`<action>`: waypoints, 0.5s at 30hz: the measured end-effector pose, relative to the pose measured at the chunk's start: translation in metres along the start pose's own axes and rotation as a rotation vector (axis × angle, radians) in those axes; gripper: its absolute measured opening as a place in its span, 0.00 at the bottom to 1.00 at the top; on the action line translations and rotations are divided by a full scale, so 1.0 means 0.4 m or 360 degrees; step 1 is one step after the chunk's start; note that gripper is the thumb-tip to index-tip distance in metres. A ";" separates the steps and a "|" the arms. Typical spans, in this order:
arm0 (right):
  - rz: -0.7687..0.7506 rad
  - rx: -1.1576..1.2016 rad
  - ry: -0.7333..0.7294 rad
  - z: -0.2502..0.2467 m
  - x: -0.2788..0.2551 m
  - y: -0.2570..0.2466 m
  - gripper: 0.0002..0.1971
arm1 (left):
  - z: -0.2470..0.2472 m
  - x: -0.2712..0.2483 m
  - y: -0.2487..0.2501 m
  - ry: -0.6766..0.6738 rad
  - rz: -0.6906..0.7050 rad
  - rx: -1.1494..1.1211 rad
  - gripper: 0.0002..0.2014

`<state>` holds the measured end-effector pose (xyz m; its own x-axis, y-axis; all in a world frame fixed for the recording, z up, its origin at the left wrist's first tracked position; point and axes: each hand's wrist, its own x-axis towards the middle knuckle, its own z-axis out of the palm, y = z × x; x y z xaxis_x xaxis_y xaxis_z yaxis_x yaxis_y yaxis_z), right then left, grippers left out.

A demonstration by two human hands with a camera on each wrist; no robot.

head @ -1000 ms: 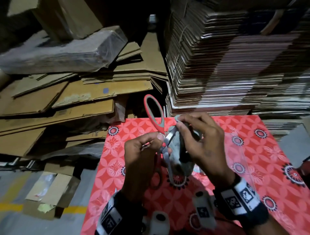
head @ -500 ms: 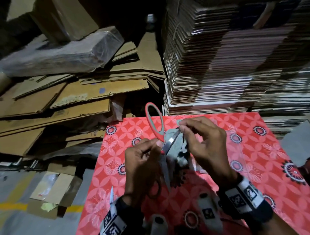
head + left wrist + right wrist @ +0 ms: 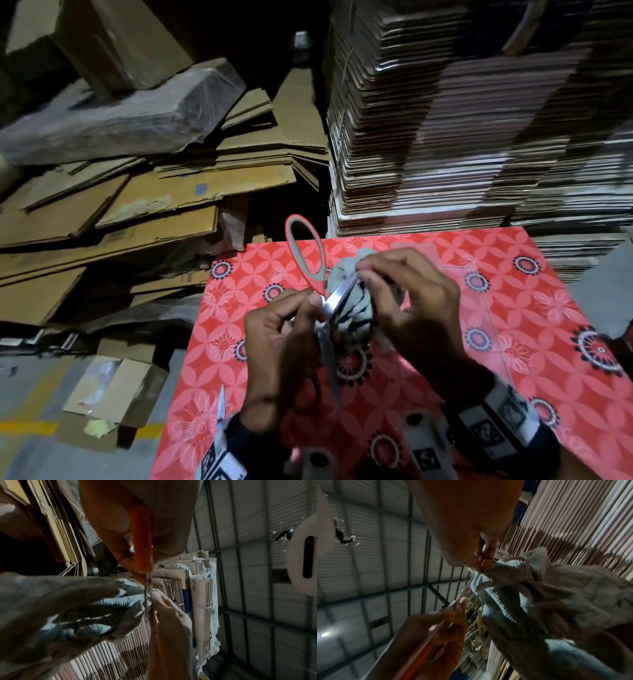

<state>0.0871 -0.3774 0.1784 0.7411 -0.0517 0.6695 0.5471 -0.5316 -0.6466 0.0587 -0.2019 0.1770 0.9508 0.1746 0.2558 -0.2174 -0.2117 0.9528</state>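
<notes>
The left grip [image 3: 284, 342] is curled round the open scissors [image 3: 337, 296] near their pivot. The right grip [image 3: 414, 308] pinches the grey cloth [image 3: 356, 308] against one blade, over the red patterned surface [image 3: 513, 308]. Flattened cardboard stacks [image 3: 445, 137] rise behind the surface, under a corrugated metal roof [image 3: 257, 520].
</notes>
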 end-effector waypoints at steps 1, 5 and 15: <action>-0.0027 0.0002 0.0004 0.001 -0.011 0.001 0.05 | 0.000 -0.001 -0.001 -0.0022 -0.0003 -0.0002 0.16; 0.0125 0.0207 0.0064 -0.033 -0.012 0.007 0.08 | 0.017 -0.009 -0.011 -0.0053 -0.0032 -0.0093 0.15; 0.0334 0.0685 0.0102 -0.057 0.026 -0.061 0.15 | 0.025 0.001 -0.003 0.0052 -0.0224 -0.0334 0.20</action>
<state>0.0727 -0.3842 0.2094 0.8346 -0.1799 0.5206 0.5096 -0.1067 -0.8538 0.0614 -0.2111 0.1745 0.9682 0.2197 0.1198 -0.1274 0.0206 0.9916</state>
